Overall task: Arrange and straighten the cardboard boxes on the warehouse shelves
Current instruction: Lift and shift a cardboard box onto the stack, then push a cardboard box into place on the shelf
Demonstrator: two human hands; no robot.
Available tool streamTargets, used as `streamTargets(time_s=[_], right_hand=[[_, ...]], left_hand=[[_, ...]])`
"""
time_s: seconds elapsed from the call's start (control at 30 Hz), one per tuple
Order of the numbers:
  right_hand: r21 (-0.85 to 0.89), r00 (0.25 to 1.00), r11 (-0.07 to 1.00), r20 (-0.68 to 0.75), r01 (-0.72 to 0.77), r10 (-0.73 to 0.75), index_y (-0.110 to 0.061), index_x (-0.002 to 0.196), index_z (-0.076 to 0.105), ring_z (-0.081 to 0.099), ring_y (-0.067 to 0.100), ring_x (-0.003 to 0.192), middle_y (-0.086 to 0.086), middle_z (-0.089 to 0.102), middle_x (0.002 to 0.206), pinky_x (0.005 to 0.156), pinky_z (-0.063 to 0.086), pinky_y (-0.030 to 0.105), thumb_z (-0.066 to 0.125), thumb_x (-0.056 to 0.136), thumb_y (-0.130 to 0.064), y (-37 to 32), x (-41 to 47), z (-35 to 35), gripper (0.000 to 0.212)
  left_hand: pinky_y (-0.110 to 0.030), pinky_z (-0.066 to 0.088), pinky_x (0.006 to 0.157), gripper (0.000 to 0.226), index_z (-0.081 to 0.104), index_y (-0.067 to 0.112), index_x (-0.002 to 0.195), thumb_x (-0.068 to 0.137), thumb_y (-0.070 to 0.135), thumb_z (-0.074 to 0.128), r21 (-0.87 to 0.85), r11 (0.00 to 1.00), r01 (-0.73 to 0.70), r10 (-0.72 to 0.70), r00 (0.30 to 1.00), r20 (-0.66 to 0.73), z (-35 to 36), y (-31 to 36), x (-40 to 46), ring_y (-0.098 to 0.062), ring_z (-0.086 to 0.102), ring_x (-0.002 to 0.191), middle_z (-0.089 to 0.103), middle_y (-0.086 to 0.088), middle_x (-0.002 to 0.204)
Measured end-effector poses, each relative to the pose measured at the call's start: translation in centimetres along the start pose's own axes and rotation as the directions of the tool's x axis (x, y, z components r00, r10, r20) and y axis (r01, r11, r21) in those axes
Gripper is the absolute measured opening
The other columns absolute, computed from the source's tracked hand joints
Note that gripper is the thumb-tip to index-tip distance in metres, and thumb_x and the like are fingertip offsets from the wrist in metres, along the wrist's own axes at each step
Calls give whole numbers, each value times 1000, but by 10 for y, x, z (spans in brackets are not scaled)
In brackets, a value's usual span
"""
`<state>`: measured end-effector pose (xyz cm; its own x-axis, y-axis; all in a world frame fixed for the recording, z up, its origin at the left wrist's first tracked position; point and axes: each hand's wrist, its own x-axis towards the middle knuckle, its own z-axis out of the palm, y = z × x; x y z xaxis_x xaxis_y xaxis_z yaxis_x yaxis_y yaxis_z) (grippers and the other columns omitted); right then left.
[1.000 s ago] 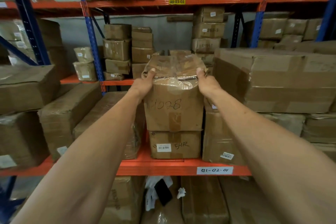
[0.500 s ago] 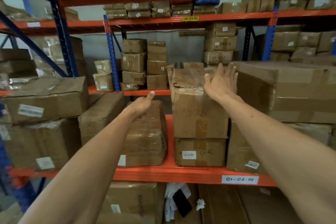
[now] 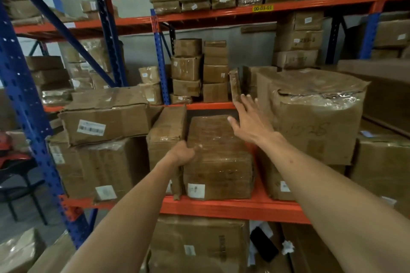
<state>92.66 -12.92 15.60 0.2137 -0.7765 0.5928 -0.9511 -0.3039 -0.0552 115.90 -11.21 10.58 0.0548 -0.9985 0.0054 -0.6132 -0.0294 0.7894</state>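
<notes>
A tape-wrapped cardboard box (image 3: 218, 162) sits on the orange shelf beam (image 3: 221, 207) in the middle. My left hand (image 3: 183, 153) grips its upper left corner, fingers wedged between it and a narrow upright box (image 3: 165, 137). My right hand (image 3: 249, 118) hovers open over the wrapped box's far right top edge, fingers spread, beside a tall box with handwriting (image 3: 315, 117) that stands on a lower box (image 3: 278, 184).
Two stacked boxes (image 3: 104, 137) fill the shelf's left side by the blue upright (image 3: 24, 99). A large box (image 3: 383, 170) sits at right. More box stacks (image 3: 199, 71) stand on the rack behind. Boxes (image 3: 199, 241) lie below the beam.
Both hands left the handwritten box and moved left. My left hand now grips the wrapped box's corner; my right hand hovers open above it. The view shifted left and closer.
</notes>
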Motion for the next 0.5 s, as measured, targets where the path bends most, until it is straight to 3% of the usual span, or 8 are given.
streamTargets(time_s=[0.1, 0.17, 0.27, 0.33, 0.43, 0.5], right_hand=[[-2, 983, 999, 181, -33, 33, -18, 157, 17, -5, 27, 151, 13, 3, 165, 118, -8, 41, 34, 100, -56, -19, -8, 37, 71], [-2, 920, 980, 344, -198, 187, -20, 157, 13, -3, 34, 150, 16, -1, 164, 120, -4, 49, 34, 99, -59, -28, -15, 56, 73], [20, 695, 824, 549, -566, 464, -15, 158, 5, 7, 42, 148, 21, 4, 163, 119, 11, 55, 38, 97, -61, -31, -29, 75, 83], [57, 587, 728, 636, -683, 501, -13, 158, 5, 16, 40, 146, 20, 12, 162, 117, 20, 51, 39, 95, -65, -24, -35, 80, 89], [133, 619, 722, 633, -679, 466, -14, 154, 30, 34, 35, 140, 14, 35, 155, 114, 32, 47, 49, 91, -66, -10, -34, 81, 84], [132, 637, 746, 629, -653, 447, -15, 148, 43, 44, 32, 134, 12, 45, 149, 110, 39, 43, 53, 90, -66, -4, -30, 79, 78]], left_hand=[[-34, 53, 87, 20, 66, 22, 109, 93, 34, 69, 167, 984, -59, 67, 997, -43, 7, -11, -3, -21, 63, 98, 68, 1, 99], [-32, 52, 78, 15, 65, 19, 98, 91, 30, 72, 338, 938, -70, 73, 997, 6, 13, -11, -5, -21, 62, 91, 66, 0, 90], [-35, 55, 87, 35, 64, 6, 116, 88, 23, 76, 506, 862, -34, 22, 999, 30, 26, -8, -3, -28, 65, 105, 68, -13, 116], [-39, 52, 98, 53, 57, 2, 129, 85, 21, 80, 562, 827, -19, 9, 1000, 21, 35, -5, 1, -33, 58, 119, 61, -17, 129], [-45, 27, 120, 65, 43, -3, 143, 90, 25, 71, 616, 787, -37, 19, 999, 36, 43, -4, 12, -37, 38, 141, 49, -22, 145], [-47, 8, 125, 73, 32, -3, 150, 92, 29, 62, 608, 792, -57, -11, 994, 108, 40, -5, 18, -38, 22, 149, 35, -25, 156]])
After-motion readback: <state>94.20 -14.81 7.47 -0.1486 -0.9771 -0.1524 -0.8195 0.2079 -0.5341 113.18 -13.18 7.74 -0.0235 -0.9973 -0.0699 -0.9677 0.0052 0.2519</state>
